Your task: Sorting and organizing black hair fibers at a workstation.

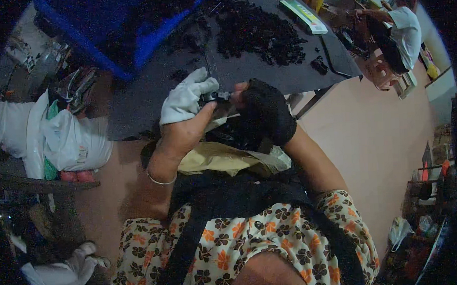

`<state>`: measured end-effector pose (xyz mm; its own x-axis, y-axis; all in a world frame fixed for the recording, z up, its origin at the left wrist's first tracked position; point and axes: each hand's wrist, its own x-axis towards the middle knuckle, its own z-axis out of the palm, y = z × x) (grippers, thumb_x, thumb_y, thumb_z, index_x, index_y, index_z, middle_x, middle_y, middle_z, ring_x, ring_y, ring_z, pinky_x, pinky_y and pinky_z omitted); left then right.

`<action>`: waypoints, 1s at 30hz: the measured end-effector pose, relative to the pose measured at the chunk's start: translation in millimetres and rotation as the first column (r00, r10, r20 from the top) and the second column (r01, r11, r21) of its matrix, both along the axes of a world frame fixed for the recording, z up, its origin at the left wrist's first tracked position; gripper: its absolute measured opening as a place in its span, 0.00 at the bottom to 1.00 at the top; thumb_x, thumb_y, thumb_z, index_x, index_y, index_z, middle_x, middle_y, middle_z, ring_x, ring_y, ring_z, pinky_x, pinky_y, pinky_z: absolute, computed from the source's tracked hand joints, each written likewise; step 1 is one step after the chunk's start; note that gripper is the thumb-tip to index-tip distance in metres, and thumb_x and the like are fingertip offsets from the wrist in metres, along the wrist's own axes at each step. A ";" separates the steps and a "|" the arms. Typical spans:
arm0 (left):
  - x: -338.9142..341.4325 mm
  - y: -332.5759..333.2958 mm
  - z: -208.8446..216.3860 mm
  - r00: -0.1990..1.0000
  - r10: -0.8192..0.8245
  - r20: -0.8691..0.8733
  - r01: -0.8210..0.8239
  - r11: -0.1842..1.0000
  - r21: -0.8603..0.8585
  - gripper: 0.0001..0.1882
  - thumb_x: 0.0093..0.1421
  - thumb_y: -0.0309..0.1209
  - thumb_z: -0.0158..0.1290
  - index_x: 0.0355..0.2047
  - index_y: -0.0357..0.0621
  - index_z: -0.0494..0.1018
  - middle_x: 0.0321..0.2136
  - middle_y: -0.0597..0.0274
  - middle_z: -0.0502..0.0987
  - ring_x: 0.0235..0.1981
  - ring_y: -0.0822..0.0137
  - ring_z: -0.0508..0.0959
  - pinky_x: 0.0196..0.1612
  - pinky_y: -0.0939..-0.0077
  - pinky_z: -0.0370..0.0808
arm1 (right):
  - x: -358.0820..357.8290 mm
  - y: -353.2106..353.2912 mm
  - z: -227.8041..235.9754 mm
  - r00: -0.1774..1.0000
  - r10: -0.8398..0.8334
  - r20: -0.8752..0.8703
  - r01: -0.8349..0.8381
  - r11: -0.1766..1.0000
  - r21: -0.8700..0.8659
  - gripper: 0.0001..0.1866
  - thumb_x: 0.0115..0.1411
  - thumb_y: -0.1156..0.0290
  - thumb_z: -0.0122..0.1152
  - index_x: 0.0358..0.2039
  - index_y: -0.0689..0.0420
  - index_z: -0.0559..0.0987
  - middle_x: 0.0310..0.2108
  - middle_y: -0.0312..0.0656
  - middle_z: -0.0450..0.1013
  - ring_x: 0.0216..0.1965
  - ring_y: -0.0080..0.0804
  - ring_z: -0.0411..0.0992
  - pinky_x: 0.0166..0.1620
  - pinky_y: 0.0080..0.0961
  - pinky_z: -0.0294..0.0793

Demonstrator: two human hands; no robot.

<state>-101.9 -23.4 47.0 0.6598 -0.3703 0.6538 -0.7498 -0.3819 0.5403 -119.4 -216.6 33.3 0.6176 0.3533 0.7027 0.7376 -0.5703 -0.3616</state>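
My left hand, in a white glove that leaves the thumb bare, is closed on a small black part with a shiny metal spot. Facing it, my right hand wears a black fingerless glove. Its bare fingertips pinch at the right end of the same part, where a small pale piece shows. Both hands are held over the near edge of the dark table. Below them, a yellowish bag lies over my lap, with dark pieces inside its mouth. The exact kind of part is too dim to tell.
A heap of small black parts covers the far table. A blue bin stands at the far left, and a green-and-white box lies at the far right. White sacks sit on the left. Another person sits at the upper right.
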 end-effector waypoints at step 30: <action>-24.6 -27.3 0.3 0.996 0.035 0.086 -0.044 0.994 0.104 0.12 0.50 0.18 0.46 0.37 0.36 0.72 0.36 0.50 0.74 0.40 0.51 0.74 0.47 0.66 0.69 | -0.3 15.5 -26.6 0.776 0.261 -0.574 0.015 0.903 0.430 0.18 0.43 0.61 0.63 0.28 0.59 0.67 0.27 0.46 0.65 0.28 0.44 0.65 0.34 0.37 0.66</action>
